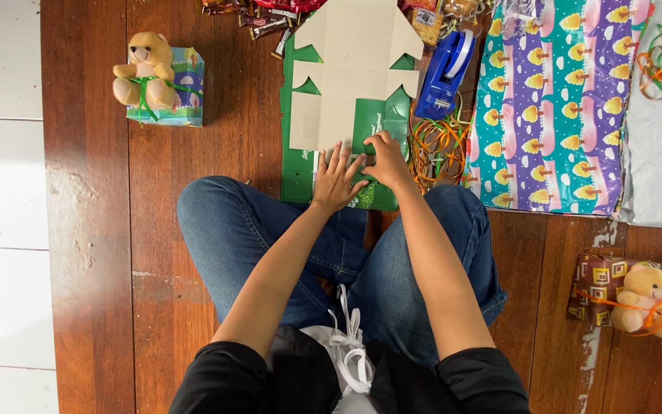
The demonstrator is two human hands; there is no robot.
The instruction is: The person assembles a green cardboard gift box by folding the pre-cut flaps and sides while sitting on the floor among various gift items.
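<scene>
A flattened green cardboard box [346, 107], its pale unprinted inner side turned up over most of its length, is spread on the wooden floor [224, 138] just beyond the knees of the seated person. Its near end is pressed down by the left hand [336, 179], laid flat with the fingers spread, while a green flap at the same end is pinched by the right hand [384, 159], just beside the left. A blue tape dispenser [444, 74] and loose orange and green ribbon [436, 147] are seen immediately to the right, then patterned wrapping paper [553, 107]. A wrapped parcel topped by a teddy bear [147, 73] stands far left, another bear [647, 299] lower right.
</scene>
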